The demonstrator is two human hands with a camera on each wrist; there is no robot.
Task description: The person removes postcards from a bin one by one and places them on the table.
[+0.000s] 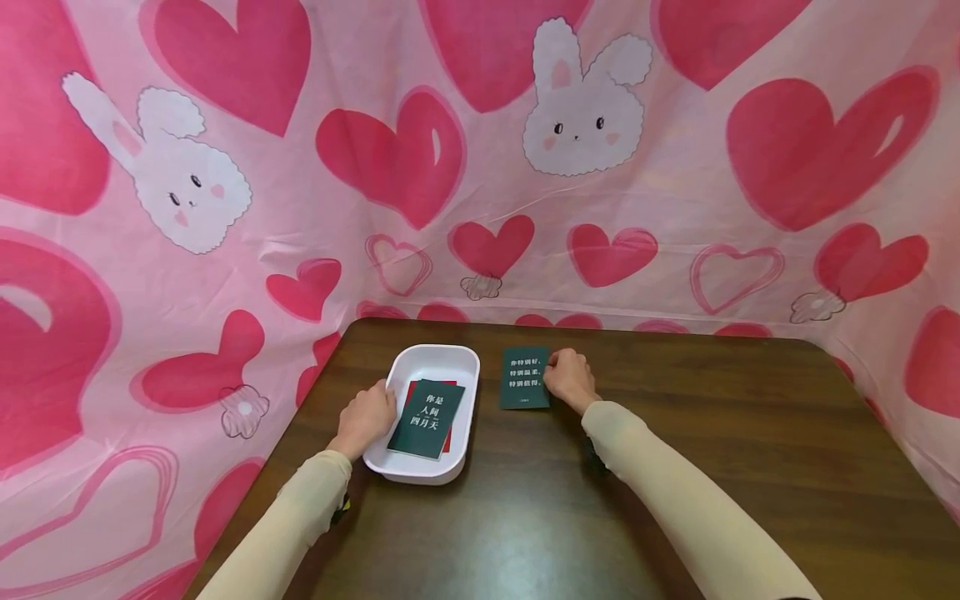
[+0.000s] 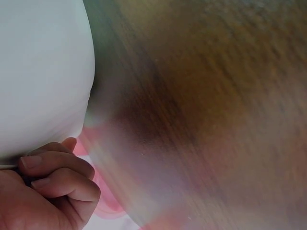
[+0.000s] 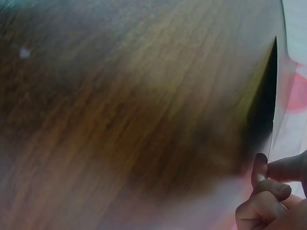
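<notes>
A white plastic tray (image 1: 429, 477) sits on the table at left of centre. Its left rim is gripped by my left hand (image 1: 367, 417); the left wrist view shows curled fingers (image 2: 72, 184) at the tray's edge. Inside lies a dark green card (image 1: 426, 440) with white lettering, overlapping a red card (image 1: 447, 442). To the right of the tray, my right hand (image 1: 572, 377) pinches the right edge of another dark green card (image 1: 525, 396) with white lettering. In the right wrist view, this card (image 3: 273, 103) shows nearly edge-on, tilted, between thumb and finger.
The brown wooden table (image 1: 712, 450) extends to the right and in front of the tray. A pink curtain (image 1: 585, 200) with hearts and rabbits hangs behind the table's far edge and along its left side.
</notes>
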